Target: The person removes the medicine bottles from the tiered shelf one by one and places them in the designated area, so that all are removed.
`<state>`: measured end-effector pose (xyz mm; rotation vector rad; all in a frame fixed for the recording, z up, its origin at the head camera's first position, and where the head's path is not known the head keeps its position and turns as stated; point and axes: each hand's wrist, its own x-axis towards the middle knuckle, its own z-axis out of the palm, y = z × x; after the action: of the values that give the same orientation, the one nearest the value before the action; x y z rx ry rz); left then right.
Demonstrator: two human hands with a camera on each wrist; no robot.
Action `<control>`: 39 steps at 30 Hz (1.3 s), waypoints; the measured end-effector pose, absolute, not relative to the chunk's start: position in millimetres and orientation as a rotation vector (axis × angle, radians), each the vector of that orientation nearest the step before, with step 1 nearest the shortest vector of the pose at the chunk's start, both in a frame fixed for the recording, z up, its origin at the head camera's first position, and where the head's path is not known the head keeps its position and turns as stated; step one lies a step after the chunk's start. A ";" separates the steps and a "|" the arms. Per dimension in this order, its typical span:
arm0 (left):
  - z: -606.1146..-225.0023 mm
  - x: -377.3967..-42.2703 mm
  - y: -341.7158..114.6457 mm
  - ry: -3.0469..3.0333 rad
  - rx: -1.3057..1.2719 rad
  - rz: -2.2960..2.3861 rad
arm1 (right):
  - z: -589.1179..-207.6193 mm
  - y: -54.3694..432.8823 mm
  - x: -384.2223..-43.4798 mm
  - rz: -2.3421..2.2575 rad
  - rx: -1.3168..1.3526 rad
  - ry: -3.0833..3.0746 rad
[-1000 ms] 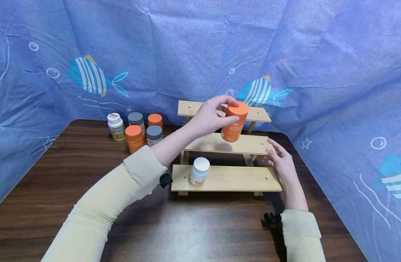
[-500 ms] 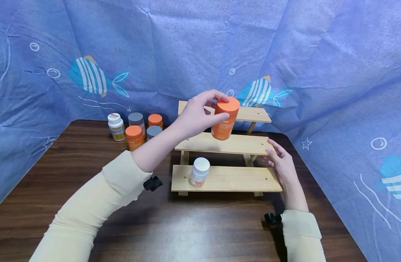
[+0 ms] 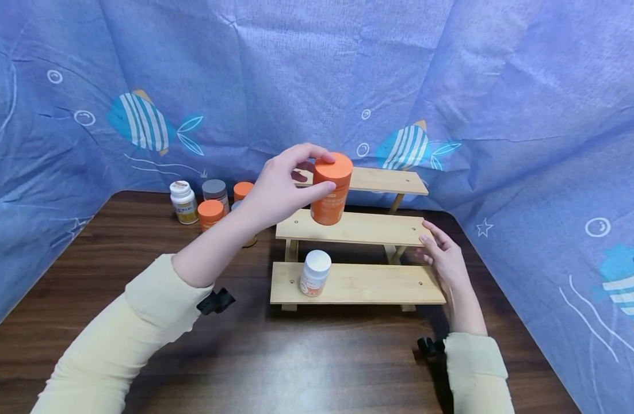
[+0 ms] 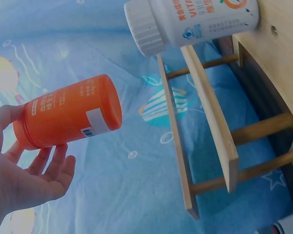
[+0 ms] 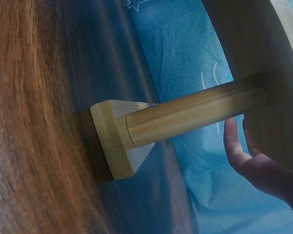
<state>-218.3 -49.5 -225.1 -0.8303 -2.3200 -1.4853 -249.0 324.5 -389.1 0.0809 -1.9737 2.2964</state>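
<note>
My left hand grips an orange bottle by its orange lid, thumb on one side and fingers on the other. The bottle hangs slightly tilted in the air over the left part of the middle shelf. In the left wrist view the orange bottle shows a label with a barcode. My right hand holds the right end of the middle board of a three-step wooden display stand, its thumb at the board's edge. A white bottle stands upright on the lowest shelf, near its left end.
Left of the stand, several bottles are grouped on the dark wooden table: a white one, a grey-lidded one and orange-lidded ones. My left arm partly covers this group. A blue fish-print cloth hangs behind.
My left hand has moved left with the orange bottle, from over the middle of the stand to over its left part. My right hand stays at the same shelf end.
</note>
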 end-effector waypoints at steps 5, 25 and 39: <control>-229.4 -212.4 -61.2 -2.293 -0.828 -1.388 | -389.1 324.6 -249.2 2.294 0.084 -1.978; -251.8 -196.7 -110.3 -2.301 -0.668 -1.277 | -391.5 326.6 -250.0 2.307 0.104 -1.970; -268.8 -190.2 -144.6 -2.313 -0.533 -1.275 | -392.1 326.2 -250.5 2.299 0.117 -1.956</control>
<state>-190.2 -144.6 -268.8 -0.5327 -2.3135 -1.2749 -250.5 326.2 -392.1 0.1170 -1.9565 2.2988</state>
